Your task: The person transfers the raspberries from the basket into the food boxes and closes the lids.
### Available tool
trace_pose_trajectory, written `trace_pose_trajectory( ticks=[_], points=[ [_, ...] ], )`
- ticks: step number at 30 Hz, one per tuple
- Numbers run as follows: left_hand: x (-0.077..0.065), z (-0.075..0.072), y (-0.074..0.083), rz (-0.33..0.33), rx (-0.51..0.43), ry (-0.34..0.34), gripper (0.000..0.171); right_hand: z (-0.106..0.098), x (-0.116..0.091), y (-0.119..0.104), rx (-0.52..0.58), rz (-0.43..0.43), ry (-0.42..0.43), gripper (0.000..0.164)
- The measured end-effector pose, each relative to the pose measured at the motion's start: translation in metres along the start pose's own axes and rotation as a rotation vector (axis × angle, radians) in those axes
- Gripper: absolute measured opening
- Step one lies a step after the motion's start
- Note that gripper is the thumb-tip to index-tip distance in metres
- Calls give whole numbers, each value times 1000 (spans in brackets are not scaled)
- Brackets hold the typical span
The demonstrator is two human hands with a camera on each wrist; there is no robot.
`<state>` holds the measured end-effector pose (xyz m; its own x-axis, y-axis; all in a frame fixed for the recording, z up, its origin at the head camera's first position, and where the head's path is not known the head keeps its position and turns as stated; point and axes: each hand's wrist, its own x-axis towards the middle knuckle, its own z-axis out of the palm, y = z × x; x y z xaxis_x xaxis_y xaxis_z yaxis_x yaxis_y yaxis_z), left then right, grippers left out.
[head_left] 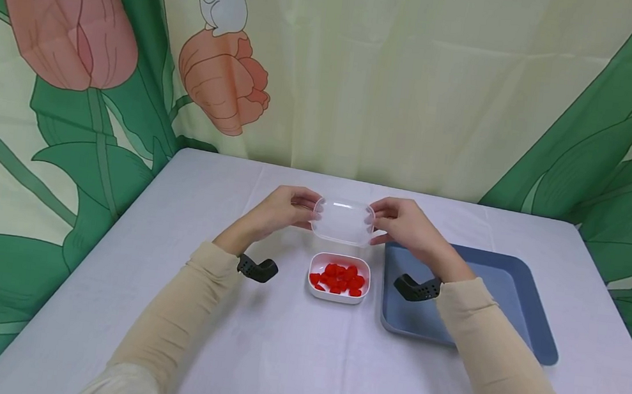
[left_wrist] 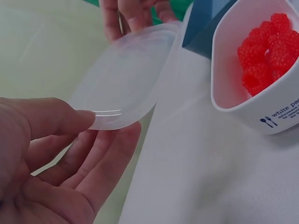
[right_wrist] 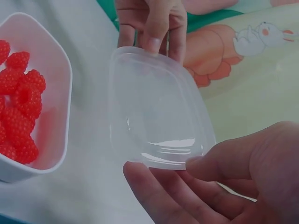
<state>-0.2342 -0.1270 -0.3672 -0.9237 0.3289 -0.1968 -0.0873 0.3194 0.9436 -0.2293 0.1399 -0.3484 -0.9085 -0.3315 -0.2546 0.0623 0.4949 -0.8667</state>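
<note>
A translucent plastic lid [head_left: 343, 223] is held up between both hands, just beyond a white container [head_left: 337, 297]. My left hand [head_left: 286, 209] pinches its left end, thumb on top and fingers beneath, as the left wrist view shows on the lid [left_wrist: 126, 79]. At the opposite end my right hand [head_left: 402, 222] pinches the lid [right_wrist: 154, 112] in the same way. Red raspberries [head_left: 339, 278] lie inside the uncovered container, which stands on the table. Printed lettering and a small cutlery mark show on the container's side [left_wrist: 280, 114] in the left wrist view.
A blue-grey tray [head_left: 533, 329] lies on the table to the right of the container, partly under my right forearm. White cloth covers the table [head_left: 276, 360]. Behind its far edge hangs a curtain [head_left: 395, 102] printed with flowers, leaves and a rabbit.
</note>
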Motion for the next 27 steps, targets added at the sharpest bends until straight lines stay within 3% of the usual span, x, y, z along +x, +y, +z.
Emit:
trace_pose_trajectory(
  ticks=[6, 13, 21, 27],
  points=[
    [-8, 1, 2, 39, 13, -44, 36, -2, -8, 4, -17, -44, -9, 40],
    [-16, 6, 1, 122, 144, -92, 35, -4, -19, 10, -45, -97, -24, 33],
    [-26, 16, -3, 237, 338, -21, 30, 3, -33, 13, -94, -151, -8, 26],
    [-35, 24, -11, 425, 460, 23, 28, 13, -42, 18, -211, -234, 41, 24]
  ],
)
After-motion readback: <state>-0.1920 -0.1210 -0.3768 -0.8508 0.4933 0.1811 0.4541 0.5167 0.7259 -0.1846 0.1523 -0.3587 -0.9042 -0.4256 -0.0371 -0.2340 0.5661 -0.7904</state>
